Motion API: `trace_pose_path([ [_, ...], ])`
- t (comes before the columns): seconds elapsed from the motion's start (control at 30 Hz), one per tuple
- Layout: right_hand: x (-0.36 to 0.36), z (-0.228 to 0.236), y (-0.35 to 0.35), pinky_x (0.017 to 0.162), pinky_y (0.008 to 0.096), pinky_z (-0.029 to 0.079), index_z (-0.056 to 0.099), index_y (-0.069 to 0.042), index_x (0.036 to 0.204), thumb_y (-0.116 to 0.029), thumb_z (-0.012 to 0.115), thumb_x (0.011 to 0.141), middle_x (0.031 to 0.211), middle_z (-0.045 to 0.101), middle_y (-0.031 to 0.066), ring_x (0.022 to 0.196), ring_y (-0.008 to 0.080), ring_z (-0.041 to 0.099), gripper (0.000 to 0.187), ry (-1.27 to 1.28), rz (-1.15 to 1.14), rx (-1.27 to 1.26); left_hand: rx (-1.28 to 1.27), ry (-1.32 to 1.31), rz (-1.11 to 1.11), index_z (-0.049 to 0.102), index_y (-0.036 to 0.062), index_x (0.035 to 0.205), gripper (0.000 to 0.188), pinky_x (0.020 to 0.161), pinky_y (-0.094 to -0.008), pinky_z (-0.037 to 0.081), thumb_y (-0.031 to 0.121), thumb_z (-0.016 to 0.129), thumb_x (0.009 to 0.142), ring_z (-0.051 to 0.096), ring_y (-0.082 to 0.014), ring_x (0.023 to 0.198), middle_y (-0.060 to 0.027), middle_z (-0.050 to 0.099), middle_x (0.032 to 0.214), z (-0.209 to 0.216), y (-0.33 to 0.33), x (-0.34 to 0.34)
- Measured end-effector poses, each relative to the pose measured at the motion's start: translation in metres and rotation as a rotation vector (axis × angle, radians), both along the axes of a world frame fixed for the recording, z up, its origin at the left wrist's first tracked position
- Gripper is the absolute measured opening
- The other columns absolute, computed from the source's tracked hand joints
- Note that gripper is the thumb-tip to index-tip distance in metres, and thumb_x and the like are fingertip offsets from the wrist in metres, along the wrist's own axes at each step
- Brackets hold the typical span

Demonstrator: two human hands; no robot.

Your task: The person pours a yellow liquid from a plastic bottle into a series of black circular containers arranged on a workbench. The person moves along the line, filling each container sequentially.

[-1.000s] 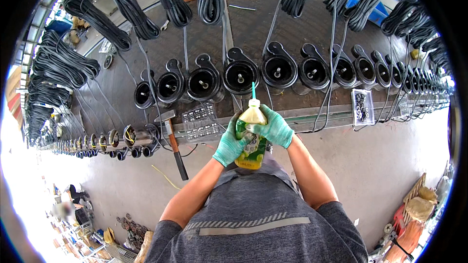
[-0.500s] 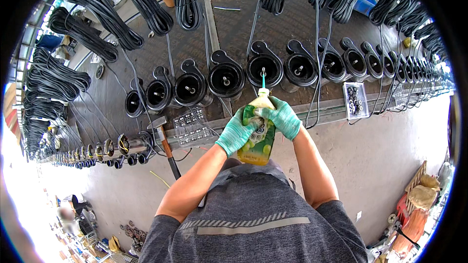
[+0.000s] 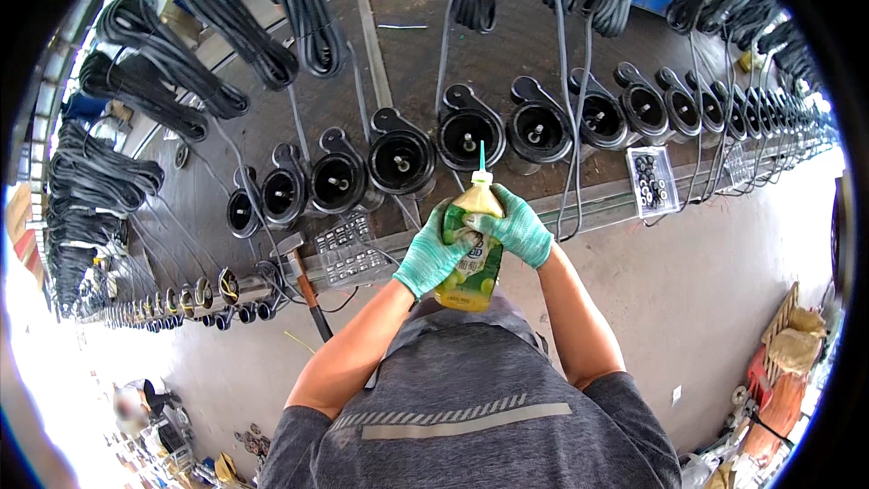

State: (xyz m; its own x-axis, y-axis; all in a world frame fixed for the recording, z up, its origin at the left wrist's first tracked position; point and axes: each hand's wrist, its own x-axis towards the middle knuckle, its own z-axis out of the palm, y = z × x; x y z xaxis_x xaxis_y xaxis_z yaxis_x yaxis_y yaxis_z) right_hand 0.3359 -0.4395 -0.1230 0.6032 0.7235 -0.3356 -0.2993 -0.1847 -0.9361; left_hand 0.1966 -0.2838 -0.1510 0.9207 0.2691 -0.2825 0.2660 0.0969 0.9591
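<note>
Bottle (image 3: 472,249), yellow-green plastic with a thin green nozzle tip, held upright close to the person's chest: left hand (image 3: 433,251) in a green glove wrapped shut around its body, right hand (image 3: 518,228), gloved alike, closed over its shoulder just under the cap. Beyond the hands, a clear compartment tray (image 3: 346,244) and a hammer (image 3: 301,281) to the left on the bench edge. Farther out, a row of black round housings (image 3: 469,134) with cables, the nozzle pointing toward them.

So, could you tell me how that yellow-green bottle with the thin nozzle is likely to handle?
The bottle looks like thin plastic, so it probably yields when squeezed. Both gloved hands, left hand and right hand, grip it, perhaps because it is slippery.
</note>
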Motion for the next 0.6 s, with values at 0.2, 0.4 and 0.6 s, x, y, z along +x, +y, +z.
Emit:
trace_pose_path([
  [0.2, 0.017, 0.007, -0.038, 0.094, 0.0318, 0.057, 0.058, 0.002, 0.138, -0.018, 0.087, 0.087, 0.12, 0.071, 0.0086, 0.106, 0.0149, 0.067, 0.062, 0.08, -0.098, 0.083, -0.026, 0.015, -0.096, 0.031, 0.0012, 0.16, 0.087, 0.104, -0.034, 0.054, 0.022, 0.083, 0.093, 0.064, -0.0175, 0.121, -0.0124, 0.065, 0.136, 0.002, -0.026, 0.035],
  [0.4, 0.034, -0.001, -0.059, 0.089, 0.0313, 0.057, 0.062, 0.003, 0.134, -0.021, 0.087, 0.086, 0.115, 0.073, 0.0086, 0.101, 0.0146, 0.068, 0.059, 0.087, -0.156, 0.01, -0.106, 0.077, -0.142, 0.043, 0.0028, 0.152, 0.069, 0.105, -0.0323, 0.053, 0.017, 0.08, 0.096, 0.062, -0.014, 0.12, -0.006, 0.064, 0.135, 0.012, -0.047, 0.061],
  [0.6, 0.047, 0.017, -0.061, 0.089, 0.0311, 0.057, 0.066, 0.003, 0.13, -0.026, 0.087, 0.086, 0.112, 0.075, 0.0094, 0.098, 0.0142, 0.069, 0.056, 0.083, -0.116, -0.051, -0.144, 0.138, -0.102, 0.051, 0.0036, 0.146, 0.059, 0.1, -0.0313, 0.056, 0.017, 0.08, 0.096, 0.064, -0.013, 0.114, -0.0041, 0.067, 0.127, 0.026, -0.052, 0.07],
])
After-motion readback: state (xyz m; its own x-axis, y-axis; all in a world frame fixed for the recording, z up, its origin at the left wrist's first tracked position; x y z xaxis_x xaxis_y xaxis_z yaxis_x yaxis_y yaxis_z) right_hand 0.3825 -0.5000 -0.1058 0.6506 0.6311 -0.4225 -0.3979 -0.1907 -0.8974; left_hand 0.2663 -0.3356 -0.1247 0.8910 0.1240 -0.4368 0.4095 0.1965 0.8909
